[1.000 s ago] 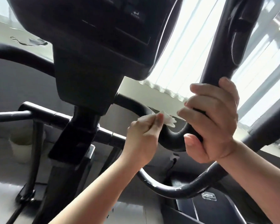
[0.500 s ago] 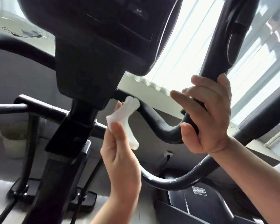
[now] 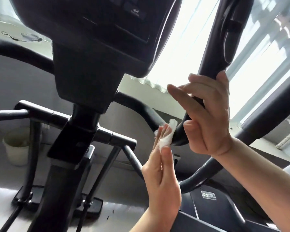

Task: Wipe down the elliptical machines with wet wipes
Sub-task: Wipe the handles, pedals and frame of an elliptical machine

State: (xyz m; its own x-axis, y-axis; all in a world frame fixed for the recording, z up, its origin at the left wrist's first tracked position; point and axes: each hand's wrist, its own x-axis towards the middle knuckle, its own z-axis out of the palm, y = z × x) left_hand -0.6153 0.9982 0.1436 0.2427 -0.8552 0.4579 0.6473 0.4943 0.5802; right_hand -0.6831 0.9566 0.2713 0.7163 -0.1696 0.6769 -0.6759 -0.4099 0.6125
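The black elliptical fills the view, with its console point(image 3: 99, 30) overhead. A curved black handlebar point(image 3: 146, 113) runs right from the column and bends up into an upright grip point(image 3: 224, 39). My left hand point(image 3: 162, 181) pinches a crumpled white wet wipe point(image 3: 167, 138) between thumb and fingers and presses it against the underside of the bend. My right hand point(image 3: 208, 118) rests on the bar just above the bend, with the fingers stretched out to the left and the thumb below the bar.
A lower crossbar point(image 3: 57, 118) and thin struts run left of the column point(image 3: 60, 173). A white bin point(image 3: 17, 148) stands by the wall at the left. Another machine's dark housing point(image 3: 208, 196) sits low right. Bright vertical blinds point(image 3: 182, 47) hang behind.
My left hand slid the wipe left toward the column, then back right to the bend by my right hand. My right hand's fingers have loosened from a full grip and straightened.
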